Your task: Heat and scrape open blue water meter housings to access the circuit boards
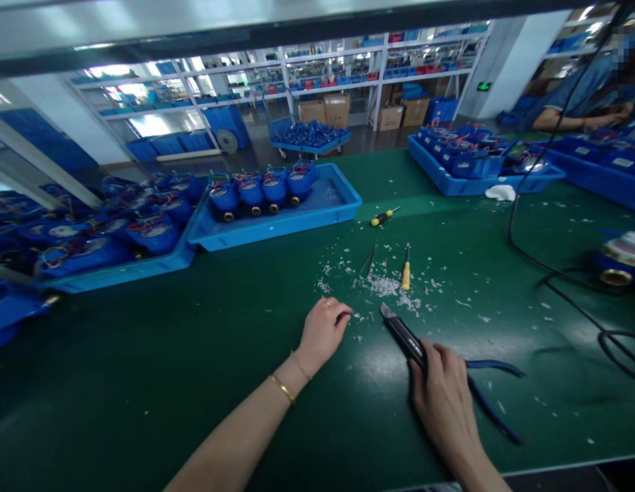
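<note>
Gripping the cutter (403, 336): right hand (444, 393) on the handle, left hand (325, 329) near the scraps (383, 285).
Blue-handled pliers (494, 365) lie on the bench (143, 362) just right of the right hand, their head hidden by it. The cutter's exposed blade points away from the body, toward the scraps. The left hand's fingers curl; whether they pinch anything cannot be told. Beyond, a yellow screwdriver (406, 275) and tweezers (371, 263) lie among the scraps, with a black-and-yellow screwdriver (383, 218) farther back. A blue tray (276, 232) at left holds a row of meters (249, 191). Behind the bench stand a loaded cart (317, 147) and, farther off, shelving (338, 85).
</note>
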Tool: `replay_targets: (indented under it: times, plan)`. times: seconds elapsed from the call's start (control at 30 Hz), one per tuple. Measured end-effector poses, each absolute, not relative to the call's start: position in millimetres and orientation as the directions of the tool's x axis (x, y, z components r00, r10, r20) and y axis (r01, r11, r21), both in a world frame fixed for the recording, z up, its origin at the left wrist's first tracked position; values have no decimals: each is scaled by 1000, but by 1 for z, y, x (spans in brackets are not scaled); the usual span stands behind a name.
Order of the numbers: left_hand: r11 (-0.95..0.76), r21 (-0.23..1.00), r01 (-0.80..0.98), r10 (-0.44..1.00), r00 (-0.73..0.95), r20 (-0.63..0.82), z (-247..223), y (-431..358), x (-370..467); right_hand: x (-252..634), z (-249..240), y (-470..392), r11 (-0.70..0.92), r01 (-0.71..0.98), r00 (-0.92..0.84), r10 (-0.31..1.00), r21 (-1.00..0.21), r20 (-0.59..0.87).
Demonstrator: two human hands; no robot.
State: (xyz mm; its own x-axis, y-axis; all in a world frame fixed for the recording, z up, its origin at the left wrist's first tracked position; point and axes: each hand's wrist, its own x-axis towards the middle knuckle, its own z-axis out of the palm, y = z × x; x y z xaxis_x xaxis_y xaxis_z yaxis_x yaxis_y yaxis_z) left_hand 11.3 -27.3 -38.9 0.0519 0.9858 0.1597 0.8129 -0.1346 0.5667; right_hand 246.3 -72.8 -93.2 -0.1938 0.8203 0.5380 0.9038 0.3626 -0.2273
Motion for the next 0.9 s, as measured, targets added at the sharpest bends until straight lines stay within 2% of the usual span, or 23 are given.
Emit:
replay_targets:
  times: [0.2,0.3,0.37,0.43,0.5,0.53,0.7,0.9]
  plan:
    - [-120,665,737,992,60,112,-45,-4,26,247,-86,-77,319,935,-184,810,-155,556]
    - [-79,758,648,996,17,90,-45,-2,25,242,-77,-76,378,908,-208,781,-181,589]
    - [-33,830,558,998,-26,57,-45,-2,25,233,-68,-71,453,846,-220,776,-280,592]
    - [15,899,437,999,-48,7,-45,-3,26,220,-56,-62,484,720,-188,827,-498,530]
    - [52,951,304,998,-44,-41,-45,-4,28,203,-45,-49,430,557,-156,895,-711,419]
    - [67,969,239,997,-39,-59,-45,-5,29,195,-41,-42,389,492,-149,919,-779,365]
    - [113,994,1,992,-58,-113,-46,-11,27,168,-46,-16,240,348,-103,971,-906,218]
    - [138,987,-79,985,-91,-145,-54,-9,20,170,-63,-18,90,195,-131,989,-977,65]
